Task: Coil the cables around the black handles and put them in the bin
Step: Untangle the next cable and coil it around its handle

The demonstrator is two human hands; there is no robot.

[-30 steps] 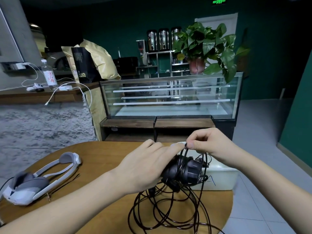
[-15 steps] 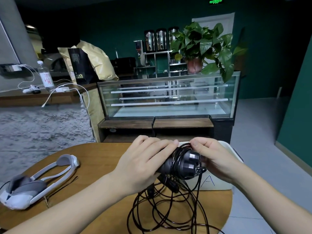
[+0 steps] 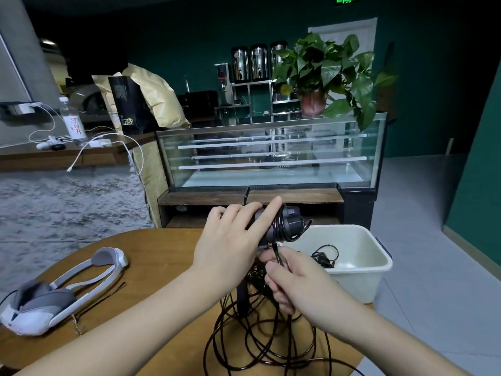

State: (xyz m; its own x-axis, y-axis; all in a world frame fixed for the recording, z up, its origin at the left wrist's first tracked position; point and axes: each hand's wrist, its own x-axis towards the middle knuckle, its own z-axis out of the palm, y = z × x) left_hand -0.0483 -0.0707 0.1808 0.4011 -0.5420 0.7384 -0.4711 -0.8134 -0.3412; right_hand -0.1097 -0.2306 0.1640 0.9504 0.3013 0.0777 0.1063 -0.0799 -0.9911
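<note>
headset (image 3: 54, 297): white and grey, parked on the left side of the desk (image 3: 151, 256), well away from the action. Not part of the job as far as I can tell.
left hand (image 3: 230, 248): wrapped over the black handle (image 3: 287, 223), held up above the desk, index finger stretched along the top toward the head end.
handle: only a few turns of cable sit around it near the head, so the winding looks barely underway.
right hand (image 3: 295, 283): just below the handle, thumb and fingers pinching the cable (image 3: 276, 246) where it drops off the wraps.
loose cable (image 3: 260, 337): big messy pile of loops on the desk under both hands, so I'd say most of the coiling is left to do.
bin (image 3: 363, 270): white tub at the desk's right edge, just beside the hands. Something dark and cable-like is already inside, maybe a finished piece, too small to tell.
left to do: wind up the rest, then drop this handle in the bin.
</note>
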